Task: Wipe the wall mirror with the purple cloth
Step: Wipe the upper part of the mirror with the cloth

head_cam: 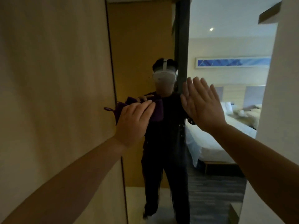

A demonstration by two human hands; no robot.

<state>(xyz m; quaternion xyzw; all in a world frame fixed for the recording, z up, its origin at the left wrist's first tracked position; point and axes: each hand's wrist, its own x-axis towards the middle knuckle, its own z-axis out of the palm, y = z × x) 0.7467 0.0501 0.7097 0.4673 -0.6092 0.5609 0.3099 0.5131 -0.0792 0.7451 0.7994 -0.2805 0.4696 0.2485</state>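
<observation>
The tall wall mirror (145, 46) fills the middle of the view and reflects a person in dark clothes with a white headset. My left hand (134, 122) presses the purple cloth (157, 112) flat against the glass near the mirror's left edge, at chest height. A small loop of the cloth sticks out to the left. My right hand (203, 104) is raised flat, fingers together and pointing up, palm against or very close to the glass to the right of the cloth. It holds nothing.
A beige wood panel (53, 94) borders the mirror on the left. A white wall (281, 110) stands at the right. The reflection holds a bed (210, 139), carpet floor and a blue picture (233, 62).
</observation>
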